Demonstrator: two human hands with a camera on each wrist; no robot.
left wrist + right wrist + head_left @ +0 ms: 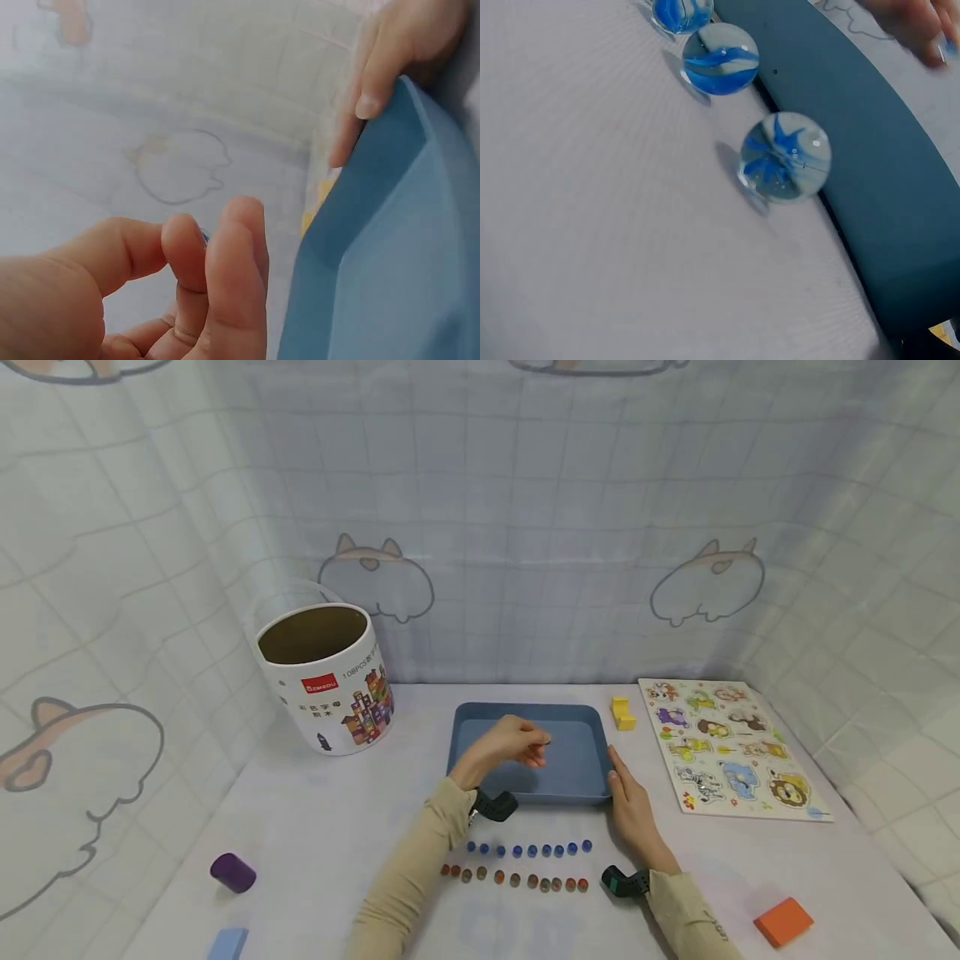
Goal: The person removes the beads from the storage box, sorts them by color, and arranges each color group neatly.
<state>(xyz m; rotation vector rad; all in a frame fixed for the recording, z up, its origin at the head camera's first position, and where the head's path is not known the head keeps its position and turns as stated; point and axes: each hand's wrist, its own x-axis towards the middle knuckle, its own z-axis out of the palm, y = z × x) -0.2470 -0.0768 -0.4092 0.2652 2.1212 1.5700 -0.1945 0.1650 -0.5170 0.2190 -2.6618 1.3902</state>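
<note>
Over the blue tray (573, 777), my left hand (517, 743) pinches a small clear and blue marble (205, 236) between thumb and fingertips, mostly hidden by them. The same marble peeks out at the right edge of the right wrist view. My right hand (632, 802) rests against the tray's right front corner, its fingers lying along the side wall. In front of the tray runs a row of blue marbles (532, 851). Clear glass with blue swirls shows in the nearest marble (786, 157). A second row of reddish-brown marbles (515, 881) lies closer to me.
Behind the tray's right corner stands a yellow block (622, 714), with an animal puzzle board (731, 752) farther right. A white bucket (330, 693) is at back left. A purple cylinder (233, 872), a light blue block (228, 943) and an orange block (783, 922) lie nearer the front.
</note>
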